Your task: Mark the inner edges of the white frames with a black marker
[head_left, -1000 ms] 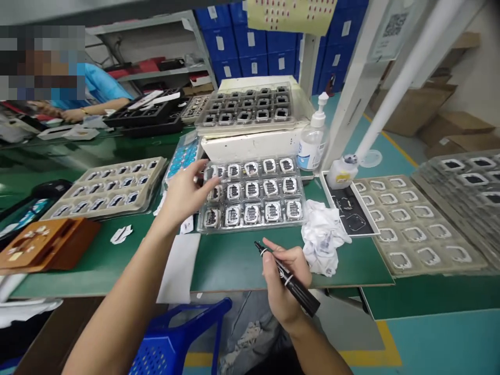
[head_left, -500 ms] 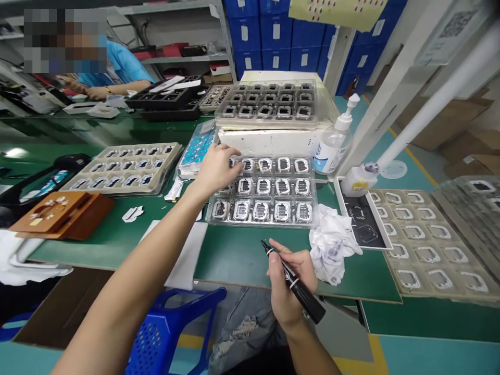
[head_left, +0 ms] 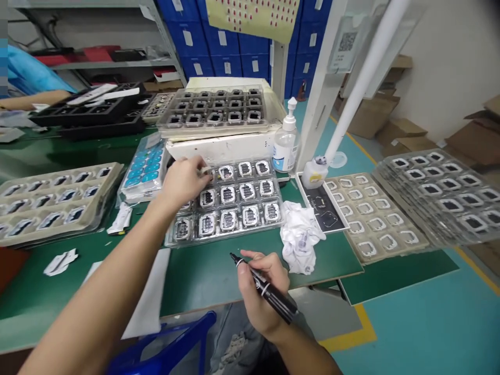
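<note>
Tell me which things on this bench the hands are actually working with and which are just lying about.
In hand:
- left hand on a part at the top-left of the clear tray
- right hand holding the black marker

Lying about:
- crumpled cloth
- pump bottle
- beige tray
- blue sticker sheet

A green bench (head_left: 219, 265) carries a clear tray (head_left: 228, 203) of parts at centre, a crumpled wipe (head_left: 300, 237) just beside it, beige trays (head_left: 50, 200) at left and right, a white box (head_left: 230, 146), a pump bottle (head_left: 286, 143) and paper scraps (head_left: 60, 262).
</note>
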### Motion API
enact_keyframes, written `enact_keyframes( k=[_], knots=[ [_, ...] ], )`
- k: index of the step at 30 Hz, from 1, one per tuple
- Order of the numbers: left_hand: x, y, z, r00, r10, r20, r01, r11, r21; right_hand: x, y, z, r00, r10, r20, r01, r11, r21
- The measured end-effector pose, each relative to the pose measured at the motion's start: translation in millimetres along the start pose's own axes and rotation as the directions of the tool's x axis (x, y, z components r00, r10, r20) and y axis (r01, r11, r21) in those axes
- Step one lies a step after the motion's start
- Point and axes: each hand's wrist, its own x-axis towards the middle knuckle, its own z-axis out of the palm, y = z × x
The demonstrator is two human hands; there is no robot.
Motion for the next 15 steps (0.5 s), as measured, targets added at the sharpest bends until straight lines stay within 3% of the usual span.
enact_keyframes(
  k=[4, 7, 10, 12, 15],
  knots=[
    [-27, 22, -8.1, 0.997, 0.032, -0.074, -0.038, 0.995, -0.09, 1, 1, 0, 0.999, -0.031, -0.011, 0.031, 0.999, 0.017],
    [-70, 32, -15.1, 0.976, -0.017, -0.218, -0.086, 0.888, -0.452, 2, 3, -2, 0.999, -0.04, 0.012, 0.039, 0.998, 0.041],
    [-140, 42, -14.1, 0.974, -0.175, -0.141, -0.032, 0.512, -0.858, 2, 5, -5, 0.999, -0.032, 0.038, 0.03, 0.998, 0.055],
    [-189, 51, -6.9, 0.963, -0.269, -0.01, 0.074, 0.302, -0.95, 1, 6, -7, 0.999, -0.024, 0.033, 0.022, 0.997, 0.067],
    [-242, 59, 7.9, 0.932, -0.285, 0.222, 0.241, 0.033, -0.97, 3, 8, -9, 0.999, -0.037, 0.015, 0.035, 0.995, 0.093]
  ],
)
